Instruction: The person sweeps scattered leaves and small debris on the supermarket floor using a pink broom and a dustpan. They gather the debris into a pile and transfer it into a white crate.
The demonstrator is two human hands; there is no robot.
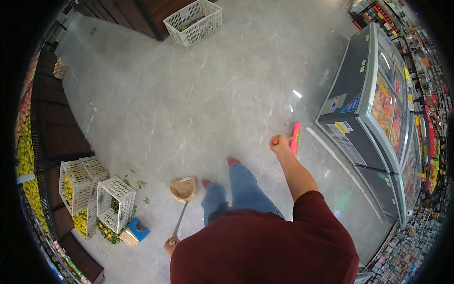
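Observation:
My right hand [278,143] is wrapped around the handle of a pink broom [295,137], whose head rests on the floor beside the chest freezer. Most of that handle is hidden by the hand, seen from above. Low in the picture, my left hand [171,245] grips the thin metal handle of a long-handled dustpan [183,189]. The pan is pale and dirty-looking, on the floor just left of my shoes. Whether anything lies in it is hard to tell. Scattered green leaves [142,184] lie on the floor left of the dustpan.
White plastic crates [116,204], several with yellow fruit, stand at the left near a blue stool [138,229]. Another crate [193,25] sits at the top by a dark wooden stand. A glass-topped chest freezer [340,110] lines the right; fruit displays [26,145] run along the left.

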